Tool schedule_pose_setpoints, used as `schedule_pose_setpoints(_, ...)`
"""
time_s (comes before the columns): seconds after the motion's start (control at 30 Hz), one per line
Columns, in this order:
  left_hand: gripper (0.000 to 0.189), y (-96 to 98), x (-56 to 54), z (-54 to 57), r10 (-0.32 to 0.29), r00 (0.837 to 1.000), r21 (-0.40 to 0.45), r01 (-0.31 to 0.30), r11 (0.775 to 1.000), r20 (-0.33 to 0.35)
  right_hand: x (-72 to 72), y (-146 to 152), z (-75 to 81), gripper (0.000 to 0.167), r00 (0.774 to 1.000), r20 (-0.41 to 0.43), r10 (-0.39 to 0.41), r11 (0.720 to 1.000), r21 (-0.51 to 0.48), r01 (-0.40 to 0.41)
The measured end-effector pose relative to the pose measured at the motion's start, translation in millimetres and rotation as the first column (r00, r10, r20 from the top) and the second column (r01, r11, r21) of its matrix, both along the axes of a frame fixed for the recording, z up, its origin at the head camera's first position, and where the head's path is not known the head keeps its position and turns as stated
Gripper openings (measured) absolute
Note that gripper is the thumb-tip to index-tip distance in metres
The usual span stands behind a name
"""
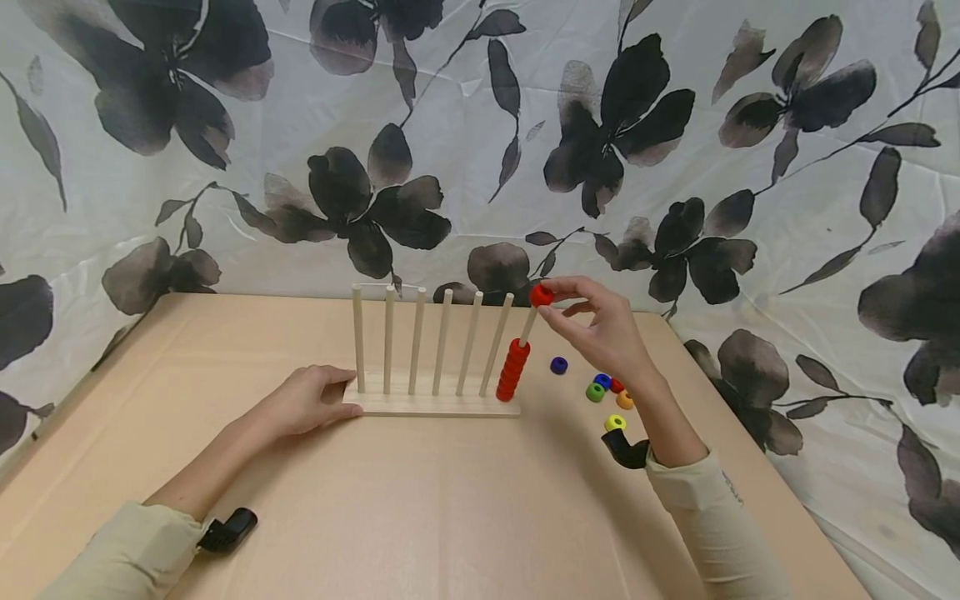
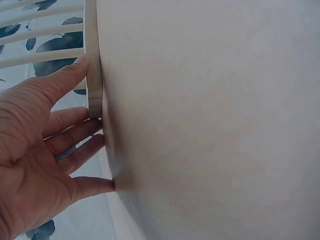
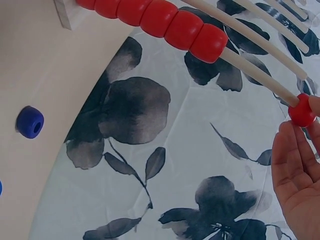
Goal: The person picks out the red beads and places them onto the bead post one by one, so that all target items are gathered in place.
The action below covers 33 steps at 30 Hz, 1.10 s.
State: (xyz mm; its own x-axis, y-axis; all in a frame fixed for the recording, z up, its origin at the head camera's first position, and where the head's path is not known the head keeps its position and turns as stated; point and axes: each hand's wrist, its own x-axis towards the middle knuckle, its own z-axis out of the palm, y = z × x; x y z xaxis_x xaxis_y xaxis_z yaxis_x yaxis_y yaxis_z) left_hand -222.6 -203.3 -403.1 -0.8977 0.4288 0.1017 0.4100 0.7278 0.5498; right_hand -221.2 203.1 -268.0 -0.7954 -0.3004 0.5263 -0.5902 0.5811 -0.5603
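A wooden peg stand (image 1: pixel 438 405) with a row of upright pegs stands on the table. My left hand (image 1: pixel 311 402) grips the left end of its base, thumb on the upper face and fingers at the end, as the left wrist view shows. Several red beads (image 1: pixel 513 369) are stacked on the rightmost peg, touching one another. At that peg's tip my right hand (image 1: pixel 600 325) pinches another red bead (image 3: pixel 301 110) between thumb and fingers. The peg's end meets this bead; how far it goes into the hole is hidden. The other pegs carry no beads.
Loose beads lie right of the stand: a dark blue bead (image 1: pixel 558 365), a green bead (image 1: pixel 595 392), a yellow bead (image 1: pixel 615 422) and several others, partly beneath my right forearm. A floral cloth (image 1: pixel 495 167) hangs behind the table (image 1: pixel 442 508).
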Motion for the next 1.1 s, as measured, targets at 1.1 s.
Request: schedule_pose_setpoints(1.1,0.066,2.0,1.0,1.4,-0.002,1.0,0.02,0.002,1.0,0.006,1.7,4.1,-1.6,0.035,1.0,0.019,0.008,0.999,0.041,-0.008)
